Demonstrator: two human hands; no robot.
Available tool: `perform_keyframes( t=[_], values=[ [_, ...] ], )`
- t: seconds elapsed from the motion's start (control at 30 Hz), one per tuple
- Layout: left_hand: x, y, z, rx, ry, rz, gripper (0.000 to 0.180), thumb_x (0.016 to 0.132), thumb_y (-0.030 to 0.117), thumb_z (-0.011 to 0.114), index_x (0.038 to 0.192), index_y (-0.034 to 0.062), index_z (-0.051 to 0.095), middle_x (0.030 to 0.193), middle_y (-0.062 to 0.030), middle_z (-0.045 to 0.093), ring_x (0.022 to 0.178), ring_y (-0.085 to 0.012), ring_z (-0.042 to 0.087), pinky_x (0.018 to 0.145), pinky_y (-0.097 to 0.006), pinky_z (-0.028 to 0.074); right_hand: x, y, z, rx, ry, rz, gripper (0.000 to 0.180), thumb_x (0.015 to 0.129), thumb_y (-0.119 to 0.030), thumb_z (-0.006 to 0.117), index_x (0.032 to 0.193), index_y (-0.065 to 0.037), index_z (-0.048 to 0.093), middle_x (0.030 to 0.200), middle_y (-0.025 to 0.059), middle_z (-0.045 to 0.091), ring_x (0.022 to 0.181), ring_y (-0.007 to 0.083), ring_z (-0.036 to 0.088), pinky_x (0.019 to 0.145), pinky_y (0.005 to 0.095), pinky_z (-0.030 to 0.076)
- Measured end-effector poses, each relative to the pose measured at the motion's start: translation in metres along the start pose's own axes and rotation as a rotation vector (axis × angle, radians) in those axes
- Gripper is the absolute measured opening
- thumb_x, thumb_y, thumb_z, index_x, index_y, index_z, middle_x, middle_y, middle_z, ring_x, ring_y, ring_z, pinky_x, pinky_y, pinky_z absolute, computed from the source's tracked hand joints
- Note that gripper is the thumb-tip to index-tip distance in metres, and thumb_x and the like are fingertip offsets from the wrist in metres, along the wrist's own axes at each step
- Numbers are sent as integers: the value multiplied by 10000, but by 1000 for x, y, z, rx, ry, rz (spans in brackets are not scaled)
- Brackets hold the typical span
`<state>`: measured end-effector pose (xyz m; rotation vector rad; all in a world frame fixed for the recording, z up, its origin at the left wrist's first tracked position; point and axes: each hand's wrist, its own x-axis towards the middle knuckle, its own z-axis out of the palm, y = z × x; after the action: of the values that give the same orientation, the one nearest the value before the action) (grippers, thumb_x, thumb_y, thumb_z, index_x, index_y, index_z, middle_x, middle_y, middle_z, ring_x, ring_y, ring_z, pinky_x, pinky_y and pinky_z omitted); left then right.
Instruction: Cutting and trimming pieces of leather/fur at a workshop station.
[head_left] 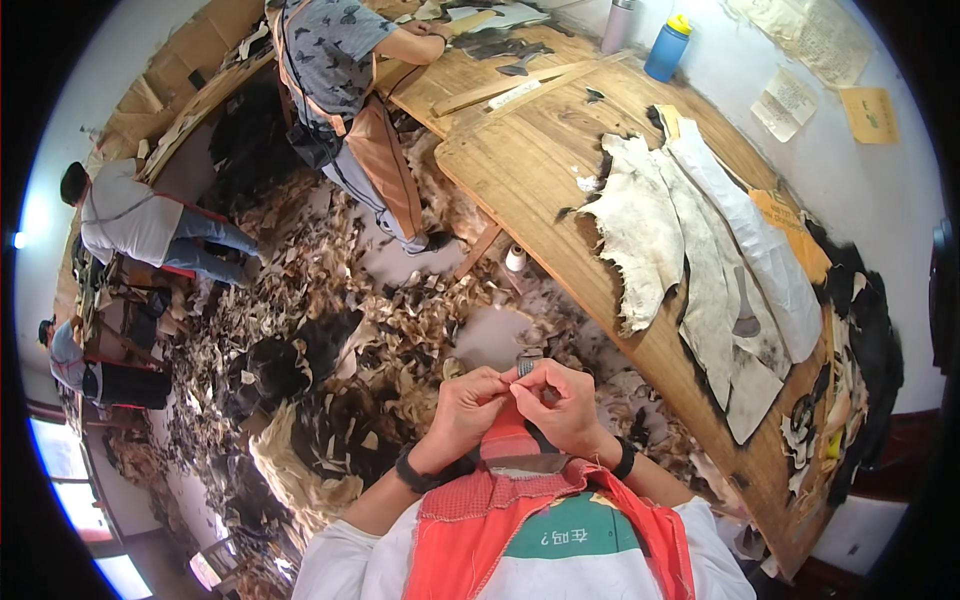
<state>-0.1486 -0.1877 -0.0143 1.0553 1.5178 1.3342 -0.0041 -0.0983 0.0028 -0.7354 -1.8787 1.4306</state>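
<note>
My left hand (pixel 462 408) and my right hand (pixel 565 402) meet fingertip to fingertip in front of my chest. Both are closed in a pinch; what lies between the fingertips is too small to make out. A grey metal thimble-like band (pixel 525 368) sits around a finger of my right hand. Just below the hands shows red cloth (pixel 505 438), close to the red apron (pixel 450 530) that I wear. A dark band circles each wrist.
To the right, a wooden table (pixel 560 235) bears pale hide pieces (pixel 640 220), a grey blade-like tool (pixel 745 310) and wooden strips (pixel 520 88). A blue bottle (pixel 668 50) stands at its back. Fur scraps (pixel 300 260) cover the floor. A person (pixel 335 70) leans over the table; others work at left.
</note>
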Motion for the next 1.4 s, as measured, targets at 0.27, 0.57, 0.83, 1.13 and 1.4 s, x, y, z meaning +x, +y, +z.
perform_keyframes(
  t=[0.27, 0.57, 0.83, 1.13, 1.4],
  values=[
    [5, -2, 1, 107, -37, 82, 182, 794, -53, 651, 963, -11, 703, 845, -101, 663, 787, -165, 627, 707, -269, 495, 0, 2, -2, 24, 3, 74, 63, 806, -28, 704, 820, -15, 644, 684, 42, 599, 551, 58, 511, 504, 217, 407],
    [11, -15, -12, -4, -202, -34, 98, 879, -1, 566, 882, -5, 664, 799, -41, 623, 740, -180, 597, 675, -276, 481, 18, 8, -27, 419, 112, 13, 35, 898, -34, 596, 898, -54, 625, 947, 50, 634, 813, 146, 600, 639, 235, 477],
    [1, -175, -107, -952, 510, -549, 224, 856, 127, 568, 651, 75, 494, 801, -78, 608, 716, -202, 567, 699, -348, 500, -14, 10, -209, 841, 535, -218, 93, 979, -96, 536, 1065, -77, 566, 810, -26, 561, 545, 67, 406, 903, 379, 468],
    [-31, -255, -161, -1130, 981, -532, 102, 796, 72, 542, 703, 50, 506, 840, -99, 615, 735, -210, 575, 697, -360, 513, -121, 10, -305, -102, 1334, -313, 190, 943, -13, 531, 1121, 13, 589, 919, 20, 590, 673, 110, 475, 835, 288, 462],
    [-71, -348, -295, -1073, 1108, -530, 278, 833, 157, 453, 1003, -10, 596, 775, -51, 620, 606, -149, 543, 543, -227, 414, -142, -54, -257, -581, 1583, -160, 173, 991, -157, 518, 1013, -13, 609, 777, -23, 483, 696, 85, 411, 610, 225, 346]
  ],
)
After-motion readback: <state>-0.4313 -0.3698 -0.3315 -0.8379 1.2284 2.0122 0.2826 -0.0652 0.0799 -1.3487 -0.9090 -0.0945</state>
